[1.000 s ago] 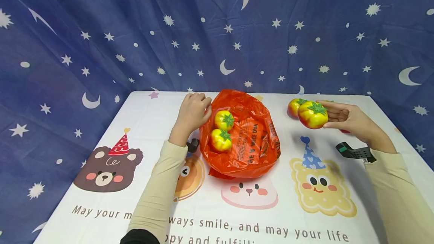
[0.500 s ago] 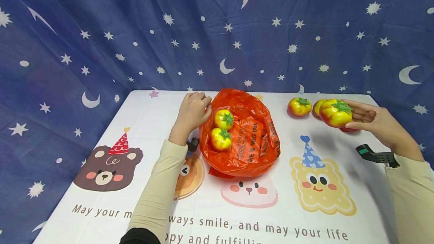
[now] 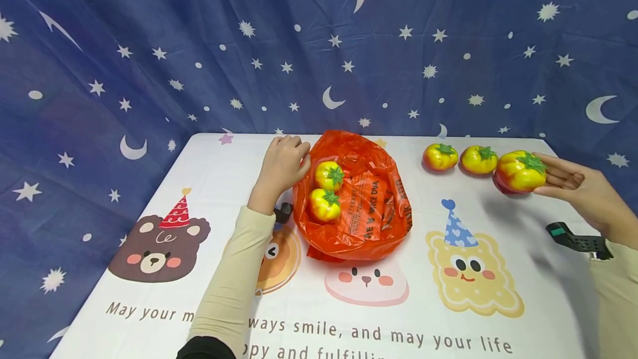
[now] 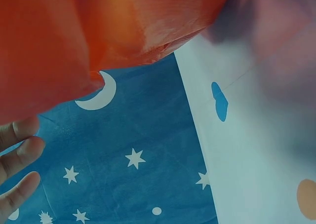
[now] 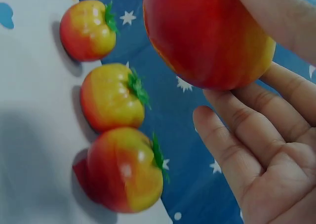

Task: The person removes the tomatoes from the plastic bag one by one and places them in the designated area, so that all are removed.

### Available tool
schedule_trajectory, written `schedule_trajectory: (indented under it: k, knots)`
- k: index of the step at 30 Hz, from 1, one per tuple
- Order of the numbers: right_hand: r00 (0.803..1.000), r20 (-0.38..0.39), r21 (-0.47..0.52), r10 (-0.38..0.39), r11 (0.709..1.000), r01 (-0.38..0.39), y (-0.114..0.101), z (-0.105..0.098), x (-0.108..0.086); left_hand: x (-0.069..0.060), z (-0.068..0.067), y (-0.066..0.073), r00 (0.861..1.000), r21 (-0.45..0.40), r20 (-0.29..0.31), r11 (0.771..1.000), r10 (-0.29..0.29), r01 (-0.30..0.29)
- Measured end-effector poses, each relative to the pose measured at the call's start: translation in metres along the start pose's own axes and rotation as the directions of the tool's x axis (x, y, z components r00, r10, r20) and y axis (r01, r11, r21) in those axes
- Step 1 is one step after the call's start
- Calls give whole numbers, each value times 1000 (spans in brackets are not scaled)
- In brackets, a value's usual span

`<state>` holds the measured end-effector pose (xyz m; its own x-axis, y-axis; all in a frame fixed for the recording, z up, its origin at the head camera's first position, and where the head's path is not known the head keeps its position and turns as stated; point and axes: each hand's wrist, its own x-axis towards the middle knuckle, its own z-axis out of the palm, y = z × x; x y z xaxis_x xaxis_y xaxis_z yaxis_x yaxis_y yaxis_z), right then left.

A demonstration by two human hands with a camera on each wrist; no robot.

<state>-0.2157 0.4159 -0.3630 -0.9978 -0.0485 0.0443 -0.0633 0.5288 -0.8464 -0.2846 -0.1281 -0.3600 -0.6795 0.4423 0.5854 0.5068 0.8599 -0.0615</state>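
A red plastic bag (image 3: 356,248) sits with its mouth wide at mid-table, and two yellow-red tomatoes (image 3: 325,205) with green leafy tops lie inside on its left. My left hand (image 3: 286,159) holds the bag's left rim with curled fingers; in the left wrist view, several fingertips (image 4: 22,152) show beside the bag (image 4: 123,26), the thumb hidden. At the right, my right hand (image 3: 580,184) grips another tomato (image 3: 518,172) between thumb and fingers. Seen from the right wrist, this held tomato (image 5: 207,36) is above the table, its leafy top hidden.
Two more tomatoes (image 3: 478,159) lie in a row at the back right. The right wrist view shows a third tomato (image 5: 126,169) in that row, mostly hidden from the head view. A starry blue curtain (image 3: 319,43) hangs behind the table (image 3: 558,326).
My right hand has moved right with its tomato, passing in front of the row and uncovering two tomatoes there. The left hand and the bag have stayed in place.
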Motion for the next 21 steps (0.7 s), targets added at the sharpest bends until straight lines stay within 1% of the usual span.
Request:
schedule_trajectory:
  k: [3, 6, 10, 12, 17, 21]
  knots:
    - [999, -15, 0, 33, 999, -33, 8, -3, -3, 0, -1, 0, 1000, 1, 5, 1000, -2, 2]
    - [999, -27, 15, 45, 999, -45, 16, -6, -6, -1, -3, 1, 1000, 1, 13, 1000, -6, 6]
    - [999, -34, 89, 40, 995, -37, 27, -10, -10, -1, -4, 1, 1000, -5, 18, 1000, -11, 11]
    - [998, -33, 114, 50, 992, -46, 31, -12, -12, -1, -4, 1, 1000, -6, 19, 1000, -13, 13]
    - [994, -35, 90, 100, 991, -97, 43, -14, -18, -1, -5, 1, 1000, -6, 21, 1000, -15, 15]
    - [993, -44, 48, 114, 993, -112, 53, -17, -21, -1, -5, 1, 1000, -7, 23, 1000, -18, 18]
